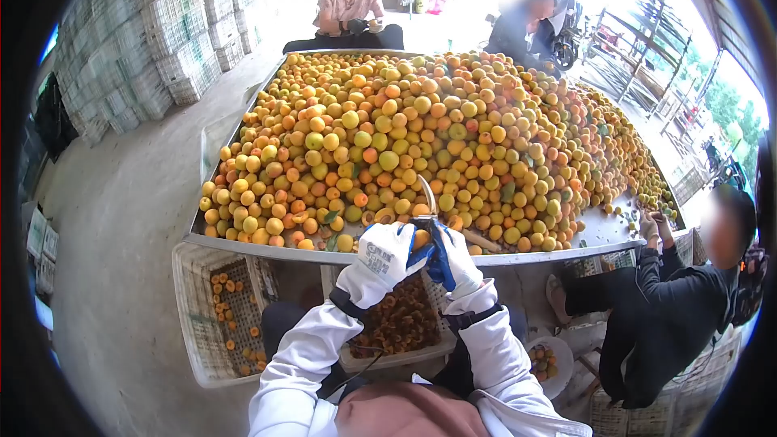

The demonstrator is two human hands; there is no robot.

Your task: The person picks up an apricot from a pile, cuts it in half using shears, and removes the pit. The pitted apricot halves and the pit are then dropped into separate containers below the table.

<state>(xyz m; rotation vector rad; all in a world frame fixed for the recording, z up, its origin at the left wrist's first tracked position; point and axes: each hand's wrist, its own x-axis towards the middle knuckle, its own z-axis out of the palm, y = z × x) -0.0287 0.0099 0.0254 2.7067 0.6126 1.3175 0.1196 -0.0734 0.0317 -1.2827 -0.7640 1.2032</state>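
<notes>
Both my hands wear white gloves with blue palms and meet at the table's front edge. My left hand [380,256] is closed around an orange apricot [421,238], its fingers reaching the fruit from the left. My right hand [452,256] is closed on a tool with a curved, pale blade [427,194] that points up and away over the pile. The tool's handle is mostly hidden in the glove. Just beyond my hands lie halved apricots [384,215] among the whole ones. Beneath my hands, a crate [443,341] holds many cut halves.
A large heap of apricots [388,129] covers the metal table [324,256]. Another crate [193,316] with some halves stands lower left. A white bucket [558,372] is lower right. One person [672,299] sits at the right, two behind the table. Stacked crates [174,32] rise at the left.
</notes>
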